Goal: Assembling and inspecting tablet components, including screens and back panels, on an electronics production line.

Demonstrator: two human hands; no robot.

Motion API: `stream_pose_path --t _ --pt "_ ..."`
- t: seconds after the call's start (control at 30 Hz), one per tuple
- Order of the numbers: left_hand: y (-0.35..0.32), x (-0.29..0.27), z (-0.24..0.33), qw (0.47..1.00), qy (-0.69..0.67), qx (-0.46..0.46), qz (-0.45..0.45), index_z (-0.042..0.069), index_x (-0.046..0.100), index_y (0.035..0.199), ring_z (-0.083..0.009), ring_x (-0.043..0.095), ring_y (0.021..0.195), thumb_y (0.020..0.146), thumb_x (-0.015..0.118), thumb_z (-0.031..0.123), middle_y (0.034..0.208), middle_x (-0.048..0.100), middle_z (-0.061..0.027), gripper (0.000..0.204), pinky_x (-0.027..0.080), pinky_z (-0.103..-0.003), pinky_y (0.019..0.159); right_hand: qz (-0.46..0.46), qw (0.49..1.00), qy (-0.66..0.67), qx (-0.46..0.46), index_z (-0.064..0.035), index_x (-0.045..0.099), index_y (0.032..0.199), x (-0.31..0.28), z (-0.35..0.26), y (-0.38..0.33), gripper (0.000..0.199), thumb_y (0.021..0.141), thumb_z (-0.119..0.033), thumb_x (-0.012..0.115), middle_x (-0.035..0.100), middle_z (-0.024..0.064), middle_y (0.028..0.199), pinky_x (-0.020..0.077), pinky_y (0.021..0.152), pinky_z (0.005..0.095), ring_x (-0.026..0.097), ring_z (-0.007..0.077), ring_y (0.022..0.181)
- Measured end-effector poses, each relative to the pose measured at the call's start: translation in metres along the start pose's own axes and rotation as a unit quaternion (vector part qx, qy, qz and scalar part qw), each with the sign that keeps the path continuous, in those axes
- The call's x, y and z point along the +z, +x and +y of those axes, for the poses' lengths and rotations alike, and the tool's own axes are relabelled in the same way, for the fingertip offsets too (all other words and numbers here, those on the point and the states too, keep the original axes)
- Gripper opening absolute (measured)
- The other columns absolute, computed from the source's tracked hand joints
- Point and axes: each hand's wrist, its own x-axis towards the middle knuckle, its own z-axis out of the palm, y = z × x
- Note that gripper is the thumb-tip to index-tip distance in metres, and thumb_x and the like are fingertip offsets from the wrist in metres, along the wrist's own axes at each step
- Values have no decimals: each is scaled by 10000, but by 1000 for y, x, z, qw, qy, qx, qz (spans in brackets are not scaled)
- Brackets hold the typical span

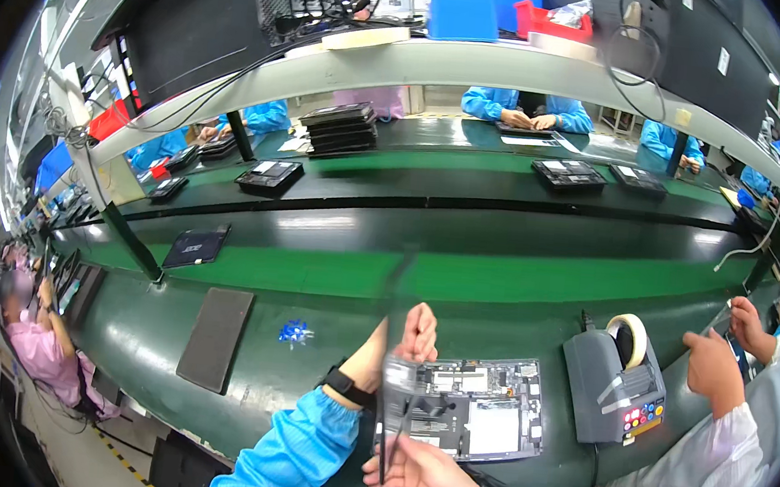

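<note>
Over the near edge of the green bench, the person's left hand (417,331) and right hand (425,474) are both closed on a thin clear film strip (393,388), the left pinching its upper end and the right gripping it lower down. Its long axis runs almost straight away from the body. It hangs just above the left edge of the opened device (478,407) lying flat below, so both hands are equally near, while a grey tape dispenser (614,384) stands to the right.
</note>
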Motion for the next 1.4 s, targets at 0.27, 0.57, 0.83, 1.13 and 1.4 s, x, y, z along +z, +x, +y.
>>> stream_pose_path --t 0.27,0.57,0.83,1.13,1.4 --pt "55 58 -13 823 487 -244 163 20 610 805 -67 522 715 847 651 326 746 605 1 311 443 -246 660 264 879 -157 -365 52 511 1068 -31 -52 -101 385 973 -291 365 623 207 968 563 688 425 649 278 825" --pt "51 83 -29 612 730 -274 132 -19 618 957 -302 643 792 762 694 433 827 653 -184 498 495 -372 718 364 787 -406 -288 54 555 1034 -32 -93 -88 183 927 -89 515 613 70 938 439 750 247 544 104 844" --pt "-72 67 23 601 655 -81 450 5 562 871 -109 580 635 912 548 179 733 621 -74 179 474 -249 605 395 766 -383 -332 51 557 968 -62 -85 -94 163 940 -99 497 617 66 875 444 709 243 546 101 782" --pt "-118 80 -34 685 522 -237 451 3 563 883 -87 550 634 926 562 305 700 598 -30 306 458 -245 583 407 760 -399 -313 43 555 950 -68 -83 -84 178 942 -127 503 611 57 855 445 678 240 543 94 754" --pt "-131 63 -48 696 518 -200 456 15 564 866 -134 534 601 893 590 355 639 578 -71 342 442 -307 564 553 418 -663 -283 38 555 993 -52 -76 -81 238 828 -111 638 518 81 825 431 698 325 518 190 753"
